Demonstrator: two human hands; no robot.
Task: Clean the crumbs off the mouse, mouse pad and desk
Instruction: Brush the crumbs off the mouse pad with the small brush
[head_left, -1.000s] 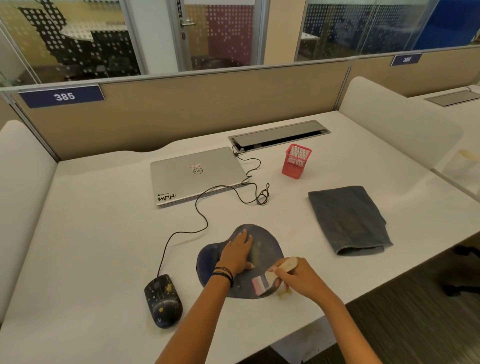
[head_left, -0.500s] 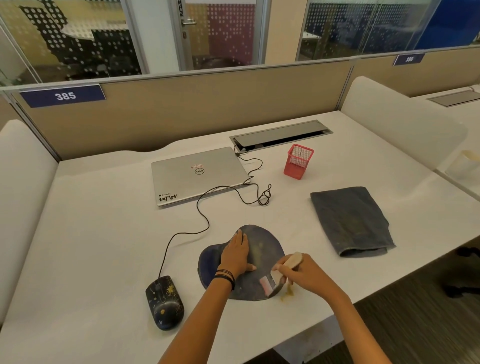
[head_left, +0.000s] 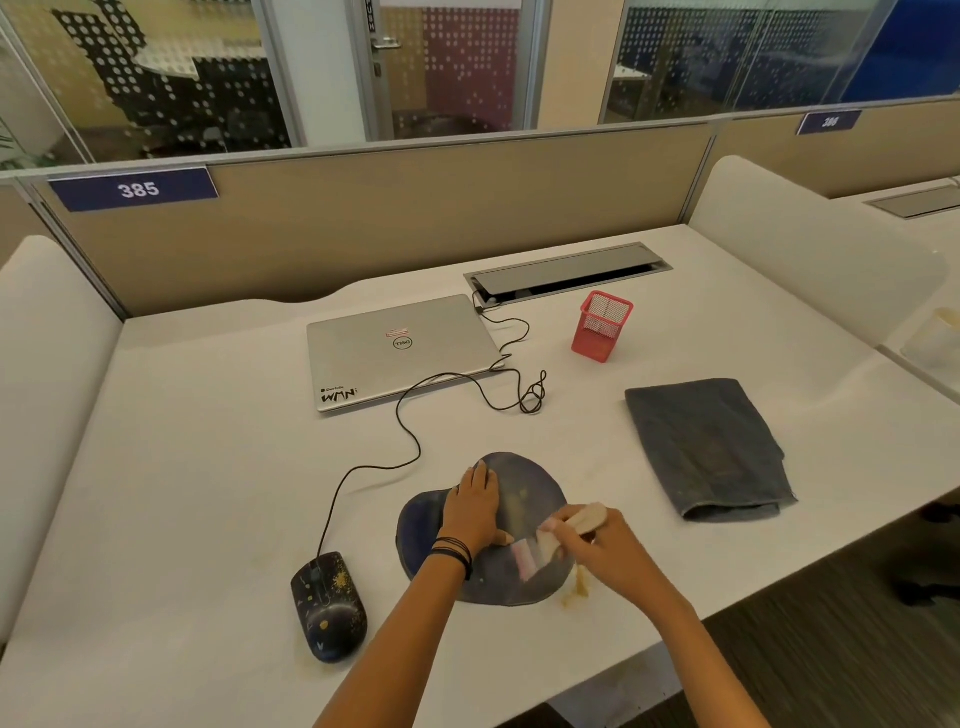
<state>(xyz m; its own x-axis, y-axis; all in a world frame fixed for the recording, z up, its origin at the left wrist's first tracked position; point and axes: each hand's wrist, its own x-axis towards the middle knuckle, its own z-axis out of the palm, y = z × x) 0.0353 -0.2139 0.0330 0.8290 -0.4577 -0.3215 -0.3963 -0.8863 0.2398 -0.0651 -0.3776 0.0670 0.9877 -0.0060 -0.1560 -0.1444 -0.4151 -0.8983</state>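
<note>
brush (head_left: 550, 540) on mouse pad (head_left: 535, 483) near bench (head_left: 208, 493) front edge
left hand (head_left: 472, 512) flat on pad, fingers straight; right hand (head_left: 602, 551) fingers curled round brush at pad's right edge; crumbs (head_left: 576, 592) just off it; mouse (head_left: 328, 608) apart left

1. Mouse pad (head_left: 530, 483): dark navy with faint mottling.
2. Mouse (head_left: 328, 608): black, with yellow specks and small pale marks.
3. Desk (head_left: 208, 467): plain white.
4. Crumbs (head_left: 576, 592): tan-yellow.
5. Brush (head_left: 587, 519): pale beige handle, pink and white bristles.
6. Folded cloth (head_left: 706, 447): dark grey.
7. Pen holder (head_left: 601, 326): red mesh.
8. Laptop (head_left: 400, 348): silver, with black lettering.
9. Mouse cable (head_left: 410, 441): black.
10. Number plate (head_left: 137, 189): navy, with white digits.
</note>
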